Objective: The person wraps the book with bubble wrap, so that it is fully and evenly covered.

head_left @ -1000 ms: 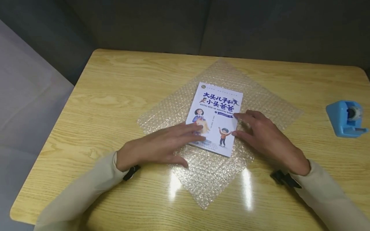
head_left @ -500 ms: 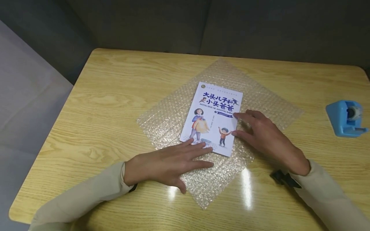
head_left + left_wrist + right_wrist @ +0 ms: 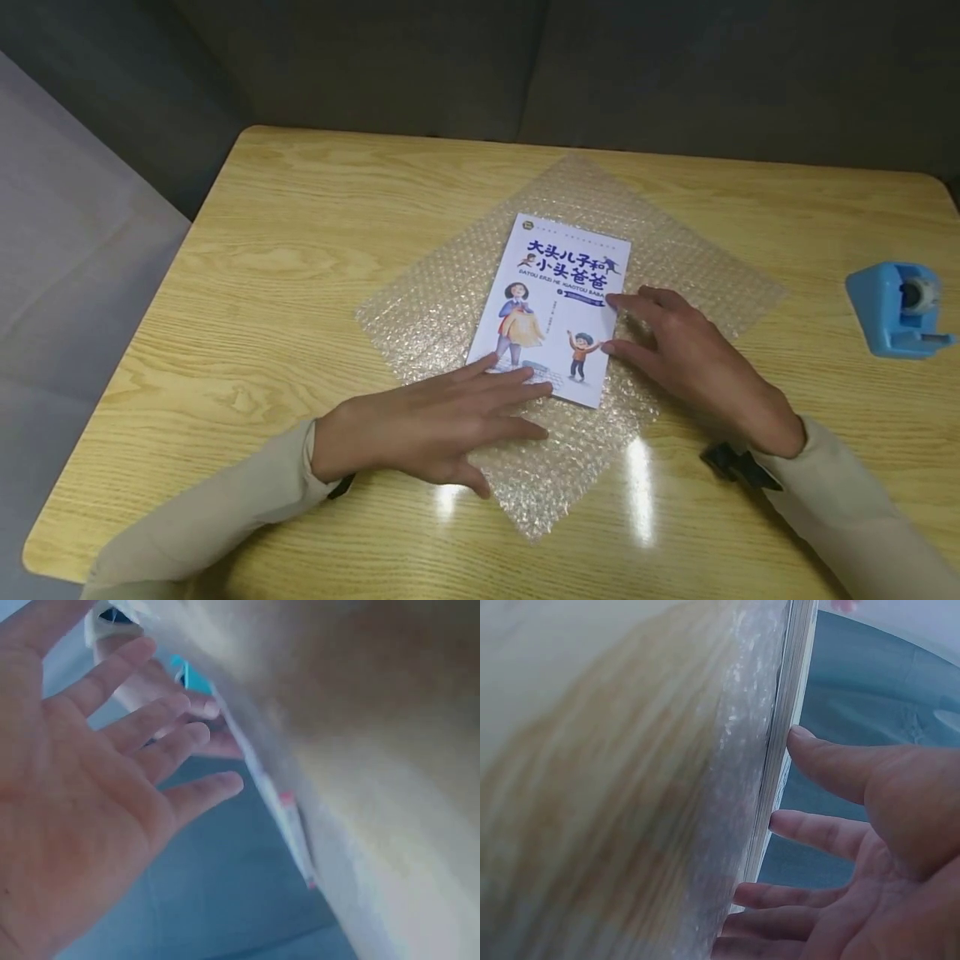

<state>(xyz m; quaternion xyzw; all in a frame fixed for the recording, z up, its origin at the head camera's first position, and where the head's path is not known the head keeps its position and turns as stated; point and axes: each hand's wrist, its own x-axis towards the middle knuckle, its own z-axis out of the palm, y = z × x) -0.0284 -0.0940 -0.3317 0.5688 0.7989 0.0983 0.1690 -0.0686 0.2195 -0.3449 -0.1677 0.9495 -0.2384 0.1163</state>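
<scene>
A paperback book (image 3: pixel 551 333) with a white illustrated cover lies face up at a slant on a sheet of bubble wrap (image 3: pixel 525 467). My left hand (image 3: pixel 435 421) is spread palm down, its fingertips over the book's lower left edge. In the left wrist view, the palm and fingers (image 3: pixel 202 799) stay a little apart from the surface. My right hand (image 3: pixel 697 362) has its thumb and fingertips against the book's right edge, the fingers lightly bent. From the right wrist view, those fingertips (image 3: pixel 784 821) meet the page edges (image 3: pixel 789 750) and grip nothing.
At the far right of the wooden table (image 3: pixel 247 292) stands a blue tape dispenser (image 3: pixel 896 308) with a roll of tape in it. A dark partition (image 3: pixel 390 75) runs behind the table's back edge. The wrap's corners extend past the book on every side.
My left hand has shifted from the book's left side down toward its lower edge, and its fingers have spread. My right hand and the book have stayed in place.
</scene>
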